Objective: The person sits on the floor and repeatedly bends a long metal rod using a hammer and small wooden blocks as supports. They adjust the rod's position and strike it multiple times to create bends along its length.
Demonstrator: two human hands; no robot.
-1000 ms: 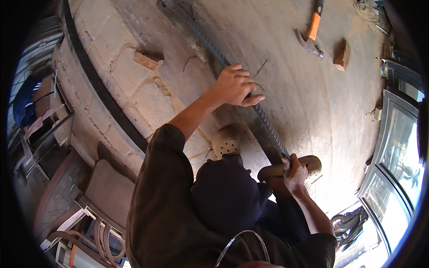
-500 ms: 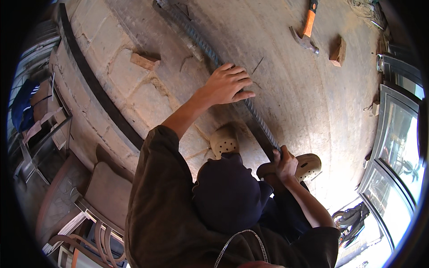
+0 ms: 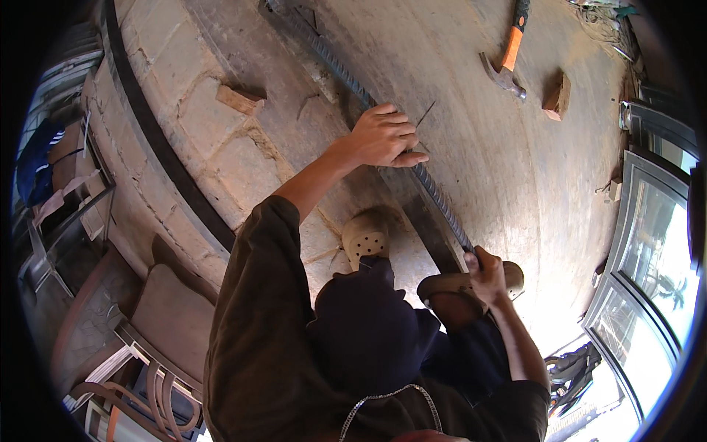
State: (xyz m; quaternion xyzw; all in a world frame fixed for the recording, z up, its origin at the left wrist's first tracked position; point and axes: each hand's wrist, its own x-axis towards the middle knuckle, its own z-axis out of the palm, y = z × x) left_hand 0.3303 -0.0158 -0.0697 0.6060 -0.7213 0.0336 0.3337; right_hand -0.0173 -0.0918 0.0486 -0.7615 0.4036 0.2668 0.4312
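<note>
A ribbed steel rod (image 3: 440, 200), like rebar, runs slantwise from the far left of centre down to the near right. My left hand (image 3: 384, 137) is closed over it partway along, fingers curled and thumb extended. At its near end the rod is gripped in my right hand (image 3: 487, 275), beside my right clog (image 3: 445, 285). A dark flat metal bar (image 3: 433, 234) lies on the floor just left of the rod, a narrow gap showing between them near my right hand.
A claw hammer (image 3: 507, 62) with an orange and black handle lies at the far right, near a wood block (image 3: 557, 97). Another wood block (image 3: 241, 100) sits left of the rod. A long dark strip (image 3: 158, 147) curves along the left. A chair (image 3: 177, 302) stands near left.
The near part of the rod has shifted right, away from the dark bar. Both hands moved slightly right with it, and the left fingers have curled more tightly.
</note>
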